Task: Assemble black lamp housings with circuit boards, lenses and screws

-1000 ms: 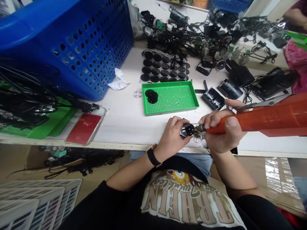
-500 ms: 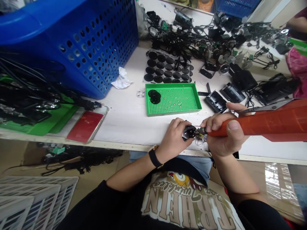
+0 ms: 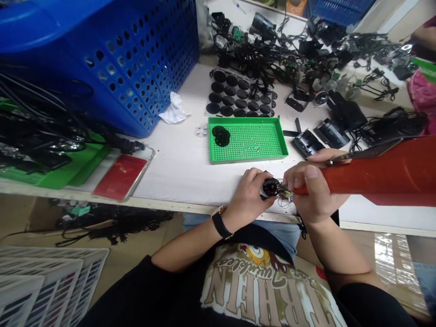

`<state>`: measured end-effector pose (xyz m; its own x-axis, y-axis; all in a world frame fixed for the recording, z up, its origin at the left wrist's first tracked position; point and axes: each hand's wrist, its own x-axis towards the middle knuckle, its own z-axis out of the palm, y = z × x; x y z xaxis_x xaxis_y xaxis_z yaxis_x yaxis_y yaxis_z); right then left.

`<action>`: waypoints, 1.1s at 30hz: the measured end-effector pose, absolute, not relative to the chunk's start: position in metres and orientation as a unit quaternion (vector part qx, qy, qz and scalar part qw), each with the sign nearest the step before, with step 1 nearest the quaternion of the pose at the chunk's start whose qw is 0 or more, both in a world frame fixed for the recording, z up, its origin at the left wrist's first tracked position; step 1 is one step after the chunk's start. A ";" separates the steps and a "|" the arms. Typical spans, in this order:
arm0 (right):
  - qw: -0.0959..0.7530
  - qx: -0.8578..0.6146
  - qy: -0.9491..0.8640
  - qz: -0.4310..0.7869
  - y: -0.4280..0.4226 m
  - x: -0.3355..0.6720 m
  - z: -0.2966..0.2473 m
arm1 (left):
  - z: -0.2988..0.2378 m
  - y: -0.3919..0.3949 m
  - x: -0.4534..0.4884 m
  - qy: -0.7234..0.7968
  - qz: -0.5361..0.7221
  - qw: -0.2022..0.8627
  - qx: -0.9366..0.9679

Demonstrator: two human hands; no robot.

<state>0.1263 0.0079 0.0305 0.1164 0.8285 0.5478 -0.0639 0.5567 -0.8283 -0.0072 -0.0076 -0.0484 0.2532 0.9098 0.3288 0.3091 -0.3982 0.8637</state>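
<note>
Since half a second ago, the fingers of the right hand point(image 3: 315, 195), curled round the front of the orange tool point(image 3: 384, 170), have slid forward over its dark nose, which seems to bring them closer to the work on the round black part point(image 3: 271, 186); that part sits at five o'clock of the green tray point(image 3: 248, 160), pinched by the fingers of the left hand point(image 3: 250, 193). The tool's tip is now hidden, so contact cannot be told; thin wires point(image 3: 283, 202) at four o'clock blur together, and the tool's rear is cut off.
</note>
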 end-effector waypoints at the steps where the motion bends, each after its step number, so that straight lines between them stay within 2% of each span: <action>1: 0.666 -0.336 -0.577 0.334 0.008 0.126 0.030 | -0.048 -0.008 -0.007 0.428 0.436 0.339 0.715; 10: 0.629 -0.369 -0.597 0.335 0.007 0.128 0.034 | -0.050 -0.009 -0.005 0.427 0.441 0.313 0.725; 17: 0.622 -0.360 -0.598 0.355 0.016 0.129 0.030 | -0.048 -0.009 -0.008 0.425 0.438 0.331 0.720; 24: 0.631 -0.356 -0.574 0.380 0.018 0.129 0.035 | -0.046 -0.010 -0.009 0.429 0.435 0.293 0.736; 30: 0.715 -0.419 -0.507 0.237 0.042 0.150 0.036 | -0.050 -0.012 -0.008 0.435 0.435 0.280 0.737; 33: 0.688 -0.459 -0.533 0.179 0.061 0.175 0.021 | -0.051 -0.014 -0.008 0.441 0.421 0.283 0.741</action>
